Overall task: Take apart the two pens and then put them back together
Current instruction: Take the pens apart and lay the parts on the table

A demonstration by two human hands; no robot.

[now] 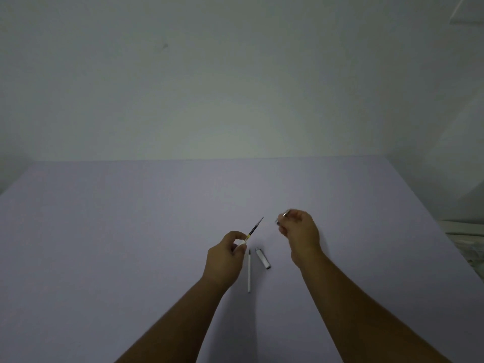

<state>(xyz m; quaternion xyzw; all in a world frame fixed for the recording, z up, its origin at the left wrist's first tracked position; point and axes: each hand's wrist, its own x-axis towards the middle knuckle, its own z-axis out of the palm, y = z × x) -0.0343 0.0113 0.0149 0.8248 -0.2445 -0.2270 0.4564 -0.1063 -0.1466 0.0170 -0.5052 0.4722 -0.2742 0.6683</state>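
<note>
My left hand (227, 255) pinches a white pen body with its dark refill (254, 227) sticking out up and to the right, a yellow band where the refill leaves the barrel. My right hand (298, 231) is closed around a small silvery pen part (286, 213) that pokes out above the fingers; most of it is hidden. Between the hands, on the lilac table (131, 231), lie a thin white refill or pen (249, 271) with a dark tip and a short white cap piece (262, 258) with a dark end.
The lilac table runs back to a pale wall (235, 87). Its right edge slants down past my right forearm, with pale clutter (468, 244) beyond it.
</note>
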